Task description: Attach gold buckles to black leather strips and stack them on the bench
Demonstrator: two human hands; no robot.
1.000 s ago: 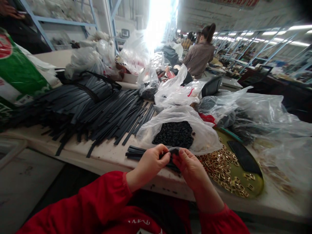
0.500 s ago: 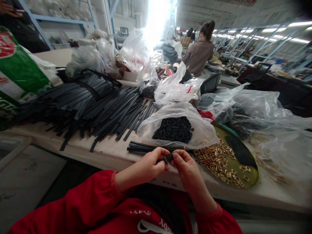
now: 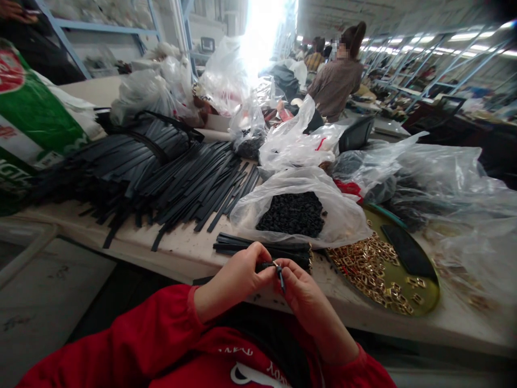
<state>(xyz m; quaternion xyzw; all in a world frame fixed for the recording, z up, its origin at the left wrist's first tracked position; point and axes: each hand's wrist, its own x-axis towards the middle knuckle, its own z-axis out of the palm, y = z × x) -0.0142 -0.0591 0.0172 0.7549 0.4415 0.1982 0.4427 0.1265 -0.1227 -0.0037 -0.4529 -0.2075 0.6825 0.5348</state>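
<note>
Both hands meet just in front of the table's near edge. My left hand (image 3: 239, 276) pinches the end of a black strap (image 3: 266, 265) with curled fingers. My right hand (image 3: 301, 291) pinches a small dark loop piece (image 3: 280, 277) at that strap's tip, where a bit of metal shows. Just beyond the hands a small bundle of black straps (image 3: 262, 249) lies on the table. Behind it stands an open clear bag of small black pieces (image 3: 294, 214). A round gold tray (image 3: 428, 299) of gold buckles (image 3: 365, 267) sits to the right.
A big heap of black straps (image 3: 153, 172) covers the table's left side, by a green and white sack (image 3: 28, 118). Clear plastic bags (image 3: 424, 183) crowd the back and right. A dark flat piece (image 3: 407, 250) lies on the tray. A person (image 3: 337, 81) stands at the far end.
Both hands have drawn back toward me, off the strap bundle, and now hold the strap end and small loop piece lower, in front of the table edge.
</note>
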